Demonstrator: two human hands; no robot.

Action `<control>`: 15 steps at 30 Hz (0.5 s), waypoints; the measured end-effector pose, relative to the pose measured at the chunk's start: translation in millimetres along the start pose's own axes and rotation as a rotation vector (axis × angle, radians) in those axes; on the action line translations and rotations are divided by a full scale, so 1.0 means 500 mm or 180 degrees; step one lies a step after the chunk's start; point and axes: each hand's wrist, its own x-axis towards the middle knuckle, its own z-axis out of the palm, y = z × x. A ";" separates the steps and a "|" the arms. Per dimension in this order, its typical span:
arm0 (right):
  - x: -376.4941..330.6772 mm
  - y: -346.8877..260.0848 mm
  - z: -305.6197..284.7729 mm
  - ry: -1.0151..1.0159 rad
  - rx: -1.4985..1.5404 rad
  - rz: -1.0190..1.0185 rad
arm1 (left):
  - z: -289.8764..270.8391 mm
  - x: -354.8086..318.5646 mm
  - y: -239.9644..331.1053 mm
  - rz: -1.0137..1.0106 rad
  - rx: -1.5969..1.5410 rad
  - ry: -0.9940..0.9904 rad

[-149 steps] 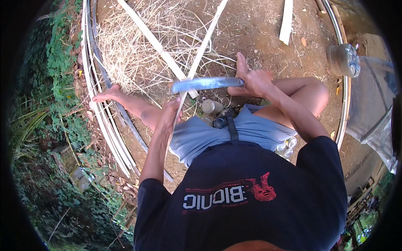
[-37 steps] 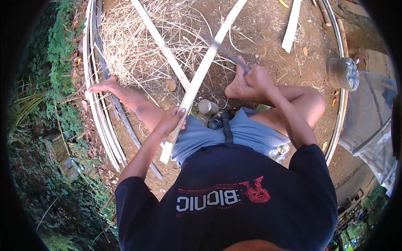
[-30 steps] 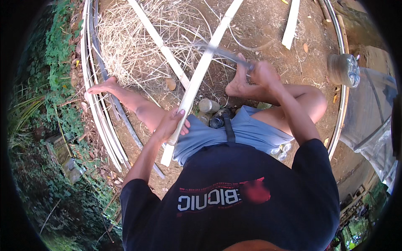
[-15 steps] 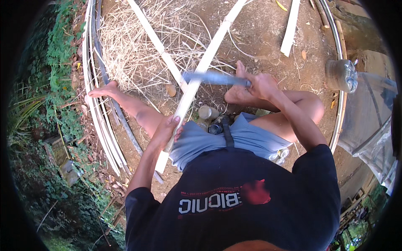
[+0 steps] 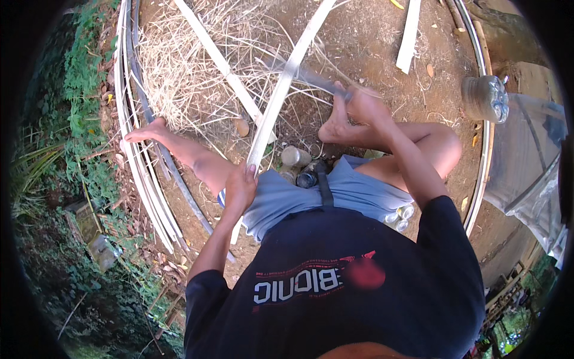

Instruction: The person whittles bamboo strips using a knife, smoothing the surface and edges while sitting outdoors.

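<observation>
A long pale bamboo strip (image 5: 278, 102) slants away from my lap, its near end beside my left thigh. My left hand (image 5: 240, 190) is closed around it near that end, thumb along the top. My right hand (image 5: 366, 105) grips the handle of a long-bladed knife (image 5: 323, 82), close to my bent right foot. Motion smears the blade, which points left toward the strip; whether it touches the strip I cannot tell. Another pale strip (image 5: 218, 57) lies on the ground, its near end passing beneath the held one.
A heap of thin shavings (image 5: 179, 78) spreads at the far left. Long strips (image 5: 134, 161) lie along the left side. A separate strip (image 5: 409, 36) is at the far right. Jars (image 5: 296, 157) stand between my legs. A large plastic bottle (image 5: 484, 99) is by the right-hand poles.
My right hand and the knife have moved farther from me, the blade tip tilting away. The held strip has turned and now looks narrower. My left hand has rolled with it, still gripping.
</observation>
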 end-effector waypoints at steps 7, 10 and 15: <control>-0.031 -0.012 0.015 0.0156 -0.0779 -0.0811 | 0.005 -0.018 0.008 0.0229 -0.0036 0.0273; 0.006 0.039 0.024 0.0028 -0.0515 -0.0235 | -0.008 -0.046 0.024 -0.0065 0.0048 0.0064; 0.014 -0.005 0.022 -0.0177 -0.0115 -0.0268 | -0.002 -0.043 0.027 -0.0075 -0.0264 0.0192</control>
